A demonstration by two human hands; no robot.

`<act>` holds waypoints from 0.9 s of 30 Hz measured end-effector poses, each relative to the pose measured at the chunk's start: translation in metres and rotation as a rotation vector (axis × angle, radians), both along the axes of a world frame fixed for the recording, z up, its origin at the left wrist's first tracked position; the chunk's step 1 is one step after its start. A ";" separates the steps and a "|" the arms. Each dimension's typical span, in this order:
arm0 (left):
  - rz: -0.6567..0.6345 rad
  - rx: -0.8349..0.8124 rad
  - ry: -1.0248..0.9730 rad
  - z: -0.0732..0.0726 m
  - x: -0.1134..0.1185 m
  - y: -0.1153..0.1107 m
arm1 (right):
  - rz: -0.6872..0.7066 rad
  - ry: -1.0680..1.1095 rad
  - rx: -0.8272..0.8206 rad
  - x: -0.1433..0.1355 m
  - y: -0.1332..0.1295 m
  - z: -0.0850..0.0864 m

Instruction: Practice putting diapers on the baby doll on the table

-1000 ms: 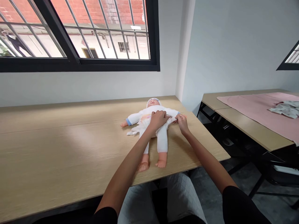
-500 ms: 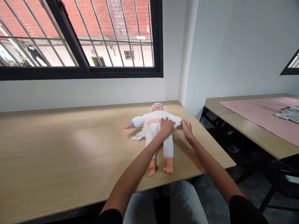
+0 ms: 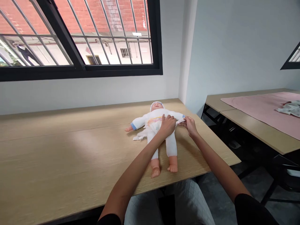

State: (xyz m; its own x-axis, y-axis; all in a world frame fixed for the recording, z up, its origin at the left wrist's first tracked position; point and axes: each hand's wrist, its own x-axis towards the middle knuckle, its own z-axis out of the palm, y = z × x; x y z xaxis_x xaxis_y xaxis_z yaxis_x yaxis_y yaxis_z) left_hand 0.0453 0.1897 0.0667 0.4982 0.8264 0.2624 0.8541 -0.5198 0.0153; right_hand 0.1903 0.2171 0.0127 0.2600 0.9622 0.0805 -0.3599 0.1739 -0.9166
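Note:
A baby doll (image 3: pixel 161 113) in a white suit with blue cuffs and a cap lies face up on the wooden table, its bare feet towards me. Around its waist is a white diaper (image 3: pixel 153 124) with a coloured band, one loose side flap spread on the table at the left. My left hand (image 3: pixel 167 126) is on the diaper's front, its curled fingers gripping there, thumb up. Beside the doll's outstretched arm, my right hand (image 3: pixel 190 125) pinches the diaper's other side flap, drawn out to the right. My fingers partly hide the flap.
The table (image 3: pixel 70 156) runs far to the left, below a barred window (image 3: pixel 117 34). Its right edge is close to my right forearm. Across a gap, another table bears a pink cloth (image 3: pixel 260 107) and a crumpled pale fabric (image 3: pixel 290 108).
My right hand has moved slightly outward, and the flap it pinches is stretched farther right. The doll's blue cuff on that side now shows. The view has shifted a little.

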 end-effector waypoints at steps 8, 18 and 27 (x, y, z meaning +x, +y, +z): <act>-0.041 -0.116 -0.219 0.010 -0.009 0.002 | 0.135 0.019 0.043 -0.002 -0.009 0.009; -0.012 -0.155 -0.436 0.016 -0.011 0.001 | 0.201 -0.012 0.135 -0.005 -0.012 0.011; -0.093 -0.207 -0.546 0.013 -0.016 0.009 | 0.218 -0.008 0.118 -0.005 -0.010 0.004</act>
State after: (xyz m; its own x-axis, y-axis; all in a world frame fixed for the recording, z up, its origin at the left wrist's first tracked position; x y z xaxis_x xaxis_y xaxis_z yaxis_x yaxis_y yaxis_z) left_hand 0.0297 0.1992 0.0793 0.4095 0.8470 0.3389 0.6447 -0.5315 0.5494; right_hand 0.1850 0.2073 0.0163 0.0460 0.9794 0.1968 -0.3935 0.1989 -0.8976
